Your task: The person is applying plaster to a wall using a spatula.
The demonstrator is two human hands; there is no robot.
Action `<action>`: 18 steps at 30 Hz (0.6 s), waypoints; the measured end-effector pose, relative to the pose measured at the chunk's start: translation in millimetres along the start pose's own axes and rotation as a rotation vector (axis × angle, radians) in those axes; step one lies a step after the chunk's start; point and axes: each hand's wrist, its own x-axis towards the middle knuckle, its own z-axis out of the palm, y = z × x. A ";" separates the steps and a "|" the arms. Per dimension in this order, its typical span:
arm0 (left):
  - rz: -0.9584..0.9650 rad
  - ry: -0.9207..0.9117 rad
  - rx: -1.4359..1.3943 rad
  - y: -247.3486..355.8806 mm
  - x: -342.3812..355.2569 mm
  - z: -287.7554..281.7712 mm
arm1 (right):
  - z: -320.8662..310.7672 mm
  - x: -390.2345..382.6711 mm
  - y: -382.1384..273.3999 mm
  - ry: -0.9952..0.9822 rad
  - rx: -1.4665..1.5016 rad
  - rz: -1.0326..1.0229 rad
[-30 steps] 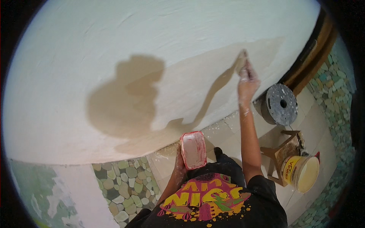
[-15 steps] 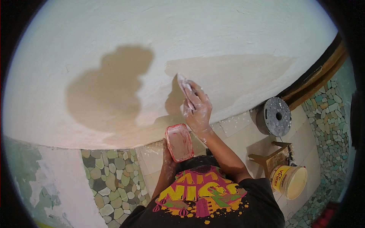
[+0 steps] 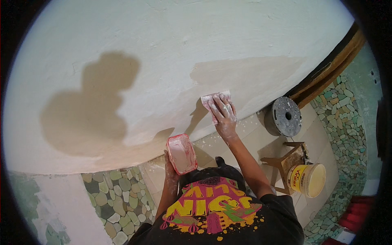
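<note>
My right hand (image 3: 226, 116), smeared with white, is closed on a flat, pinkish-white putty spreader (image 3: 207, 99). The spreader lies broad against the pale wall (image 3: 163, 73), just below a damp-looking beige patch (image 3: 241, 71). Fingers are laid across its face, and whether its whole edge touches the wall I cannot tell. Lower and to the left, my left hand (image 3: 170, 168) grips a red rectangular tub (image 3: 193, 151) by its side. Whitish, smooth paste coats the tub's inside, and most of the left fingers are hidden behind it.
A grey, paint-spattered drum (image 3: 288, 117) with a central hole stands at the right by the wall's foot. Near it are a small wooden stool (image 3: 283, 161) and a yellow-labelled bucket (image 3: 316, 180). Dark brown wood (image 3: 330, 75) borders the wall; pebble-stone flooring (image 3: 118, 196) flanks beige tiles.
My right hand has moved right and down along the wall, its spreader turning from edge-on to broadside. The tub has shifted slightly left in view, still in my left hand; the whole view has shifted.
</note>
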 end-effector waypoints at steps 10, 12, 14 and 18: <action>-0.061 0.026 0.039 17.8 18.8 -21.5 | -10.0 55.1 -13.1 0.369 0.051 0.179; -0.038 0.049 0.073 21.3 22.6 -15.1 | -4.0 27.6 -9.5 0.222 -0.004 0.142; -0.072 -0.011 0.028 26.5 22.4 -7.0 | -6.7 12.5 -2.8 0.174 0.013 0.148; -0.095 -0.119 0.052 31.3 24.2 14.0 | -25.5 32.4 21.0 0.234 0.042 0.027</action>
